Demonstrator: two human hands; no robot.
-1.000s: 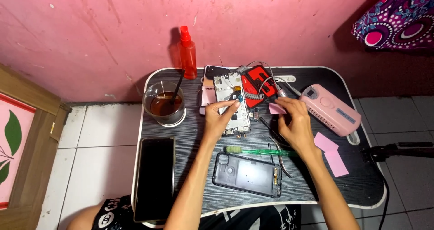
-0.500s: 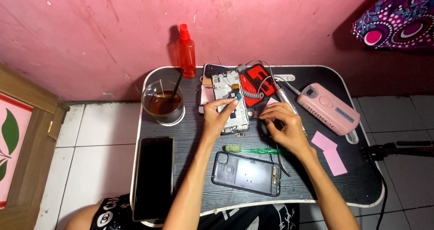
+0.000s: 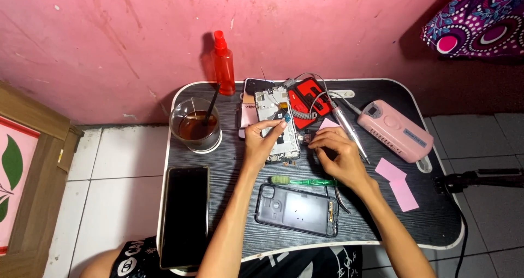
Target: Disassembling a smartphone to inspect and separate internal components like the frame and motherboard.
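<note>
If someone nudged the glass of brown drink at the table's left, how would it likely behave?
The glass looks heavy enough to slide rather than tip, being wide and low. Its drink would probably slosh, and the dark straw leaning inside may shift. It seems breakable, standing near the table edge.

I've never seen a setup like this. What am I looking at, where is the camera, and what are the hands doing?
No machine here: a person works with two bare hands, filmed by a camera worn on the head, looking down. On the small dark table lies an opened phone with its insides showing. The left hand rests on it; the right hand pinches something too small to identify beside it. Around them: a grey back cover, a black screen panel, a green toothbrush, a glass of brown drink, a red spray bottle and a pink device.
</note>
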